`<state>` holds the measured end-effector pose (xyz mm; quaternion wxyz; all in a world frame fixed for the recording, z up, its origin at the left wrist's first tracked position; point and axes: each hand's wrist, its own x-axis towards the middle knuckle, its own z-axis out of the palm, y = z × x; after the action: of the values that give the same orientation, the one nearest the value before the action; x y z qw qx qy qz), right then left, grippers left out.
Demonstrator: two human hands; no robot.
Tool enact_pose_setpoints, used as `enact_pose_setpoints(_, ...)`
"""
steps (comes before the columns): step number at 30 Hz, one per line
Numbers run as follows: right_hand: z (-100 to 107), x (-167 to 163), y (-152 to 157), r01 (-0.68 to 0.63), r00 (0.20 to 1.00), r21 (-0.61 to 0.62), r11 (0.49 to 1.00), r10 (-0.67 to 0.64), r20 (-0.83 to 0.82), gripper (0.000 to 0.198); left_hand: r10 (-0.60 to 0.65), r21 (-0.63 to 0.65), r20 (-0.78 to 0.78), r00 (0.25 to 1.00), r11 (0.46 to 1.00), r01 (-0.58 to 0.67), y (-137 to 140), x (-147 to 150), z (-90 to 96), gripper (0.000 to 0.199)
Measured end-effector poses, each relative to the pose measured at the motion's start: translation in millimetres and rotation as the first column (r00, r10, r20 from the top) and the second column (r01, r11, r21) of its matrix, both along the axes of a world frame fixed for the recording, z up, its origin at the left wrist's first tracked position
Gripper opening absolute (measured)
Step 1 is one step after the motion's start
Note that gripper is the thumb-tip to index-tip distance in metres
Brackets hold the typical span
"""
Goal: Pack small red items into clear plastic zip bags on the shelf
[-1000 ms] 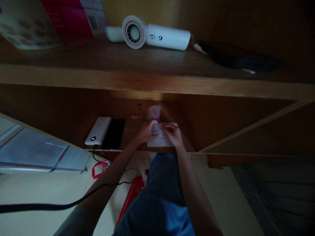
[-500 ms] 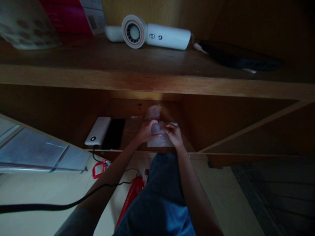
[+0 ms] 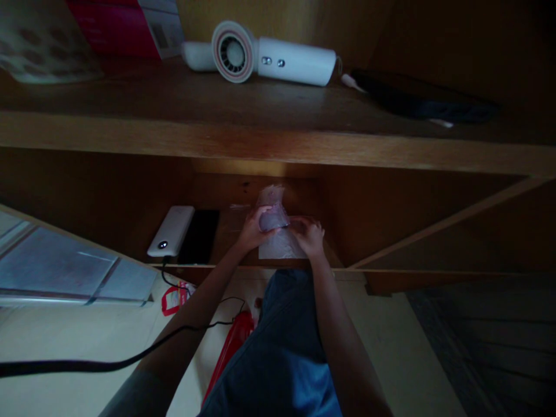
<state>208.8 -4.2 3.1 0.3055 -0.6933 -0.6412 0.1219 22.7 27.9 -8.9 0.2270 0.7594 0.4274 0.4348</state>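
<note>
Both hands work on the low wooden shelf [image 3: 347,267] under dim light. My left hand [image 3: 251,229] grips a small clear plastic bag [image 3: 272,219] with something pale purple inside, lifted a little off the shelf. My right hand [image 3: 309,236] pinches the same bag's right edge, resting over a flat clear plastic sheet [image 3: 278,250] on the shelf. Another crumpled clear packet [image 3: 270,194] stands just behind the hands.
A white power bank [image 3: 171,231] and a black phone [image 3: 200,236] lie left of the hands, with a black cable [image 3: 130,359] trailing down. On the upper shelf [image 3: 260,139] sit a white hair dryer [image 3: 264,58], a pink box [image 3: 121,26] and a dark flat object [image 3: 421,101]. A red bag [image 3: 230,347] lies on the floor.
The small bag has been raised slightly and turned toward the left hand. The right hand shifted a little right along its edge. The view dipped slightly.
</note>
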Motion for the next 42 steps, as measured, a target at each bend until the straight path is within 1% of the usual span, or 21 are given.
enact_pose_setpoints(2, 2.7, -3.9, -1.3, 0.008, 0.997, -0.022, 1.000, -0.006, 0.072, 0.025, 0.017, 0.005, 0.034, 0.999, 1.000, -0.018, 0.4, -0.9, -0.4, 0.057)
enact_pose_setpoints(7, 3.1, -10.2, -0.1, -0.024, 0.991, -0.072, 0.997, 0.034, 0.133, 0.030, 0.029, -0.002, 0.060, 0.998, 1.000, -0.028, 0.7, -1.8, -1.7, 0.056)
enact_pose_setpoints(17, 4.3, -14.2, 0.0, -0.061, 0.977, -0.083, 0.995, 0.077, 0.199, 0.032, -0.007, 0.018, 0.040, 0.999, 1.000, 0.006, 0.1, -1.4, 0.4, 0.057)
enact_pose_setpoints(26, 4.0, -17.7, 2.0, -0.069, 0.970, -0.093, 0.993, 0.088, 0.225, 0.029, -0.037, -0.020, 0.022, 0.999, 0.999, 0.038, -0.1, -0.9, -0.1, 0.056)
enact_pose_setpoints(30, 6.5, -17.0, 0.4, -0.064, 0.980, -0.076, 0.995, 0.077, 0.183, 0.028, -0.036, -0.015, 0.010, 0.999, 0.999, 0.036, -0.1, -0.8, -0.9, 0.057)
enact_pose_setpoints(33, 6.8, -12.1, -1.0, -0.035, 0.991, -0.051, 0.998, 0.041, 0.125, 0.028, -0.055, -0.036, -0.001, 0.998, 0.998, 0.055, -1.1, -0.6, 0.0, 0.057)
enact_pose_setpoints(35, 6.3, -7.0, -1.5, 0.009, 0.999, -0.011, 1.000, -0.008, 0.046, 0.026, -0.075, -0.057, -0.012, 0.997, 0.996, 0.075, -1.8, -0.4, 1.4, 0.057)
enact_pose_setpoints(37, 5.9, -2.3, -1.8, 0.034, 0.998, 0.059, 0.998, -0.030, -0.064, 0.025, -0.095, -0.074, -0.020, 0.995, 0.993, 0.093, -2.3, -0.1, 2.6, 0.058)
enact_pose_setpoints(40, 6.1, 0.9, -2.7, -0.002, 0.977, 0.169, 0.986, 0.038, -0.209, 0.025, -0.114, -0.087, -0.025, 0.993, 0.990, 0.112, -2.6, 0.2, 3.6, 0.059)
enact_pose_setpoints(42, 6.5, -0.2, -3.5, -0.044, 0.957, 0.196, 0.980, 0.097, -0.273, 0.026, -0.115, -0.094, -0.030, 0.993, 0.989, 0.112, -2.5, 0.4, 3.6, 0.059)
